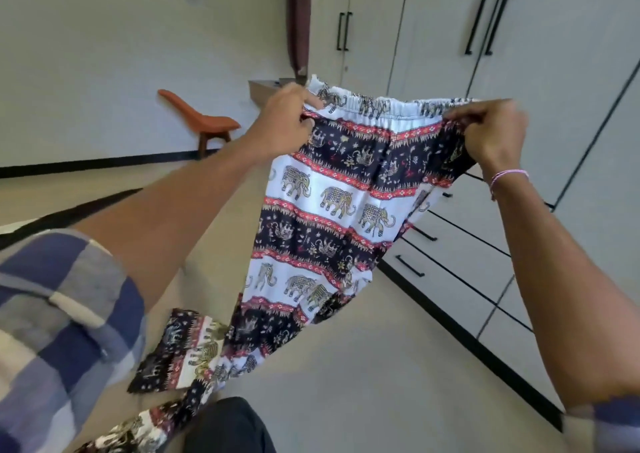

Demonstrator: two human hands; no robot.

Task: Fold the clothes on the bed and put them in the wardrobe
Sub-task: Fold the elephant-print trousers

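Pale wardrobe doors (519,71) are filling the far right. I am holding elephant-print trousers (329,210) up by the waistband (377,107), left hand (284,120) and right hand (491,133) each pinching a corner, legs trailing near. I should be matching leg to leg before folding.

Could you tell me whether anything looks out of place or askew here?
Only the trousers: left hand and right hand hold the waistband, but the legs hang twisted and bunched at the bottom.

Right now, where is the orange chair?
In the head view the orange chair stands on the left by the white wall, beyond the left hand, which grips the elephant-print trousers.
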